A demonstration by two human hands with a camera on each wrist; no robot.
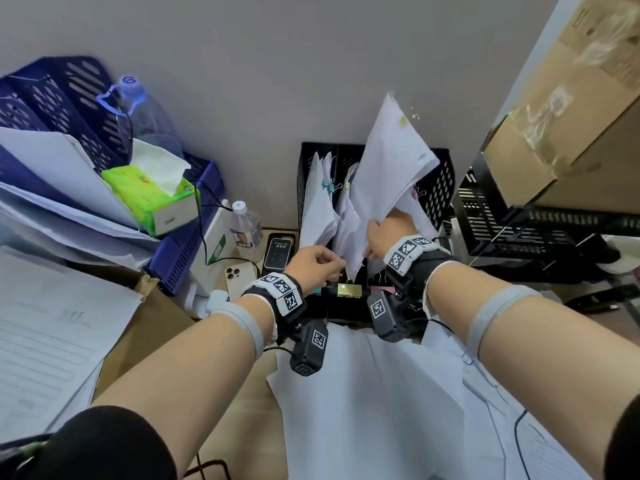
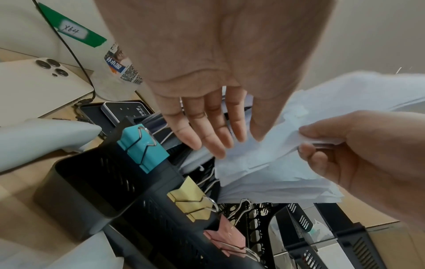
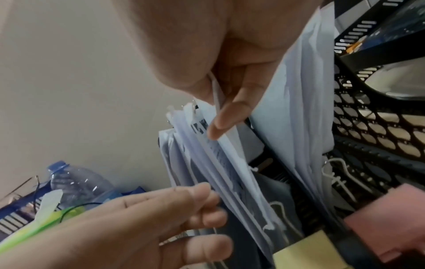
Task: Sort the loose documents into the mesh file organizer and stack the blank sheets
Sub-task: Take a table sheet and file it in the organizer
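Note:
The black mesh file organizer (image 1: pixel 440 188) stands against the wall with clipped documents (image 1: pixel 318 206) upright in its compartments. My right hand (image 1: pixel 384 233) pinches a thick stack of white documents (image 1: pixel 391 161) by a lower corner and holds it tilted over the organizer. The pinch shows in the left wrist view (image 2: pixel 306 142) and the right wrist view (image 3: pixel 216 116). My left hand (image 1: pixel 332 263) is beside it, its fingers (image 2: pixel 207 138) nearly straight and touching the stack's edge (image 2: pixel 264 163). Teal (image 2: pixel 142 145), yellow (image 2: pixel 188 202) and pink (image 2: pixel 225 238) binder clips sit on the organizer's front wall. Loose white sheets (image 1: pixel 346 393) lie in front.
Blue file trays (image 1: pixel 183 244) with papers and a green tissue pack (image 1: pixel 152 199) crowd the left. A water bottle (image 1: pixel 246 223) and two phones (image 1: pixel 239 278) lie between the trays and the organizer. Black trays (image 1: pixel 502 220) and a cardboard box (image 1: pixel 571 116) stand on the right. Printed sheets (image 1: pixel 52 334) lie at near left.

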